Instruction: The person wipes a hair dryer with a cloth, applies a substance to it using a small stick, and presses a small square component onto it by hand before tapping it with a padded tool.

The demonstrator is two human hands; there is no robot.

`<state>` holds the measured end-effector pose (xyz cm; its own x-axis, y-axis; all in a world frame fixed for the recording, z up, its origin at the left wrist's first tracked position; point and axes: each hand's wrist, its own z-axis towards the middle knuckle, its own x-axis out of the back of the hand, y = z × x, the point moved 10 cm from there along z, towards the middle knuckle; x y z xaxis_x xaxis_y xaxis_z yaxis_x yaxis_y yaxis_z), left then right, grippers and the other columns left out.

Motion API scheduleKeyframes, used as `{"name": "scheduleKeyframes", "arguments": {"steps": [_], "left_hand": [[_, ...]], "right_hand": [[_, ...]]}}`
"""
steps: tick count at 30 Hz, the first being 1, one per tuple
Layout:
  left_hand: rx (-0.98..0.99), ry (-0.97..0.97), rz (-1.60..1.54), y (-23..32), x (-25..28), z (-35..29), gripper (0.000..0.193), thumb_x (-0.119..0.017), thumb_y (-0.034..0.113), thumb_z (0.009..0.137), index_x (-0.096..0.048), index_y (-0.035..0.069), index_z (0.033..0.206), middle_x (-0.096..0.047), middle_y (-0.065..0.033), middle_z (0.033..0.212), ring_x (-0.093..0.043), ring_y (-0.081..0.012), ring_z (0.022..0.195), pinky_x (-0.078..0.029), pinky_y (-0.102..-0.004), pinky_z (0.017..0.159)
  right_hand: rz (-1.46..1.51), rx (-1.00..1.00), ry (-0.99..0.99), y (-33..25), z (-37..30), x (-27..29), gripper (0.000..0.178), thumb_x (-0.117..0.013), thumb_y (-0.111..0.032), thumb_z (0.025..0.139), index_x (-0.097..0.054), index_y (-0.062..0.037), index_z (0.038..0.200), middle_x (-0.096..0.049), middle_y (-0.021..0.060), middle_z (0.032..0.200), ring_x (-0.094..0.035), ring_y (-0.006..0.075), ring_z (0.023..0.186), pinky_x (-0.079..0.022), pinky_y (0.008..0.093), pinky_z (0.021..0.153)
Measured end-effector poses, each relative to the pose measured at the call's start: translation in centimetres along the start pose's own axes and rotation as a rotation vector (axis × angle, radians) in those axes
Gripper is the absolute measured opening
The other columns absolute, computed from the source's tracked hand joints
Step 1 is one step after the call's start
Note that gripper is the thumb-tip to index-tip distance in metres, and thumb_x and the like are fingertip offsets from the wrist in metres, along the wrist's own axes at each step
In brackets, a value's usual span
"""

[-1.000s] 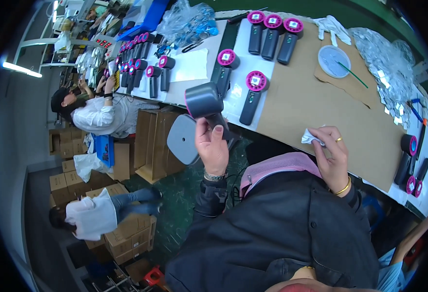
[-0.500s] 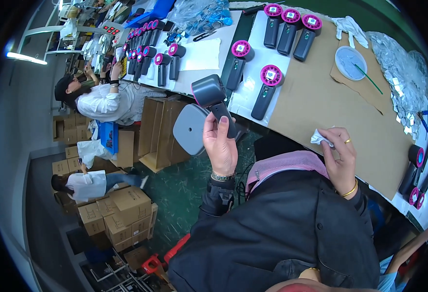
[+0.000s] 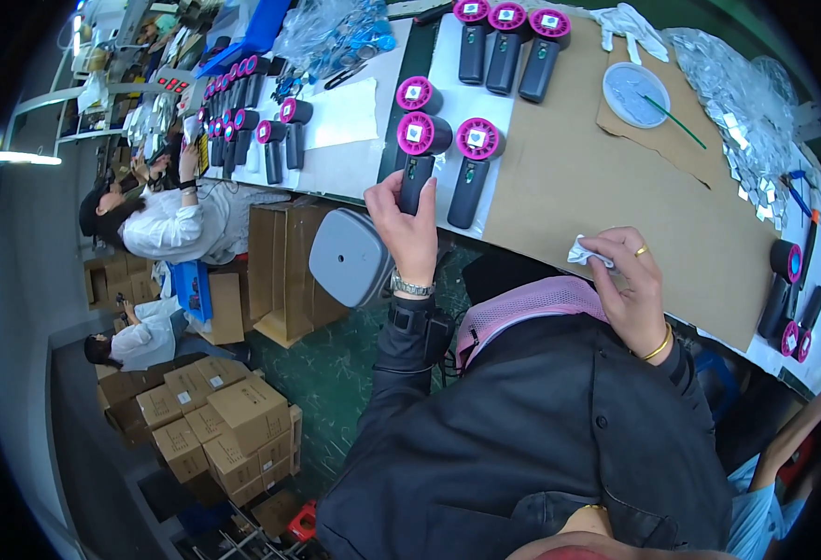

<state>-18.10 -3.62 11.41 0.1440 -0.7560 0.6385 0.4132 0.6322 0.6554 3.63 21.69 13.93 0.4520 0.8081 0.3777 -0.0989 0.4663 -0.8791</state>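
Observation:
My left hand (image 3: 410, 229) grips the dark handle of a hair-dryer-shaped device with a magenta round head (image 3: 417, 149). The device lies on a white sheet (image 3: 448, 103) at the table's near edge, beside a matching device (image 3: 471, 159). My right hand (image 3: 636, 285) rests on the brown cardboard table cover (image 3: 569, 177), pinching a small crumpled white cloth (image 3: 583, 252). A gold ring and a bracelet are on that hand; a watch is on the left wrist.
Three more devices (image 3: 508, 37) lie at the far edge, with others at the right (image 3: 788, 289). A white dish with a green stick (image 3: 636, 93) and silver foil pieces (image 3: 751, 103) sit far right. A grey stool (image 3: 350, 257), cardboard boxes (image 3: 224, 420) and two seated co-workers (image 3: 163, 224) are on the left.
My left hand has carried the device from in front of the table edge onto the white sheet, laying it beside the others. My right hand has kept the cloth in place.

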Motion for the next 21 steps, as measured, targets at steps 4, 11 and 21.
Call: {"name": "scheduleKeyframes", "arguments": {"steps": [4,11,21], "left_hand": [[-0.075,-0.036,0.039,-0.4,-2.0,0.7,0.039,-0.084,0.015,0.089,-0.064,-0.003,0.117,-0.055,-0.0158,0.108,-0.057,-0.0333,0.1,-0.049,-0.0428,0.09],[-0.169,-0.045,0.132,0.0,-3.8,1.1,0.04,-0.084,0.017,0.09,-0.066,-0.002,0.119,-0.057,-0.0149,0.108,-0.056,-0.0324,0.103,-0.047,-0.0427,0.092],[-0.141,-0.088,0.128,-2.8,-3.7,6.2,0.05,-0.079,0.02,0.094,-0.061,-0.002,0.135,-0.063,-0.0169,0.114,-0.058,-0.0307,0.104,-0.048,-0.0421,0.094]], "right_hand": [[-0.001,-0.014,0.017,0.2,0.0,0.5,0.029,-0.069,0.013,0.089,-0.074,0.0006,0.115,-0.065,0.0133,0.105,-0.067,0.0258,0.095,-0.054,0.0325,0.082],[0.012,-0.032,0.033,0.8,0.1,0.3,0.028,-0.069,0.013,0.09,-0.074,0.0003,0.114,-0.065,0.0127,0.104,-0.067,0.0253,0.096,-0.054,0.0323,0.082],[-0.008,-0.037,0.047,1.2,0.0,0.0,0.028,-0.069,0.013,0.09,-0.073,-0.0007,0.114,-0.065,0.0114,0.104,-0.066,0.0254,0.096,-0.055,0.0332,0.081]]}}
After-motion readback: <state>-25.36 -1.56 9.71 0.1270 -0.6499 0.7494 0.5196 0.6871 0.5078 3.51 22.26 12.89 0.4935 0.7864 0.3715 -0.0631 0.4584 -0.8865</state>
